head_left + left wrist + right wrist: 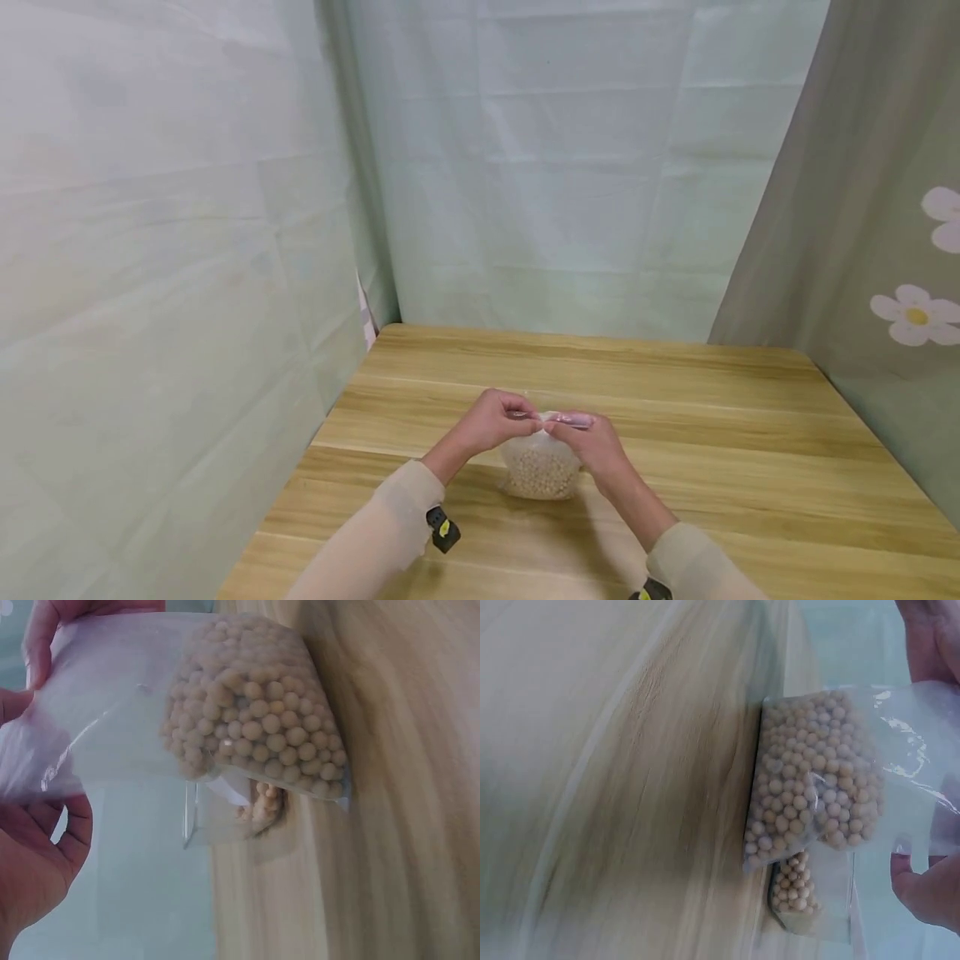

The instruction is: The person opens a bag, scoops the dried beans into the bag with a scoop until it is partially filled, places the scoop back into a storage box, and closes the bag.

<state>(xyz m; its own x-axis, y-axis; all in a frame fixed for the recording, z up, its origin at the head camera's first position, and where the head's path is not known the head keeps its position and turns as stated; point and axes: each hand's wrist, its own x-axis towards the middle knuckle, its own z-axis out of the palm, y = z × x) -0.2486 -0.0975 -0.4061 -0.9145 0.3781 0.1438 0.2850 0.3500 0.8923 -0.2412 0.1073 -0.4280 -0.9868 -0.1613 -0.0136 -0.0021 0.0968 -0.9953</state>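
Note:
A clear plastic bag [542, 471] stands upright on the wooden table, its lower part filled with round tan beans [277, 727]. My left hand [491, 421] pinches the bag's gathered top from the left side. From the right, my right hand [596, 442] grips the same top edge, and the two thumbs nearly meet. In the right wrist view the upper part of the bag [911, 742] looks stretched and free of beans. Behind the bag, a clear container [832, 900] holds some more tan beans [266, 806]; the bag and hands mostly hide it in the head view.
The wood-grain table [735, 467] stretches out around the bag on all sides. Pale green cloth walls [585, 183] hang along the back and left. On the right is a grey curtain [840, 192] with white flowers. Each wrist wears a small black camera [442, 529].

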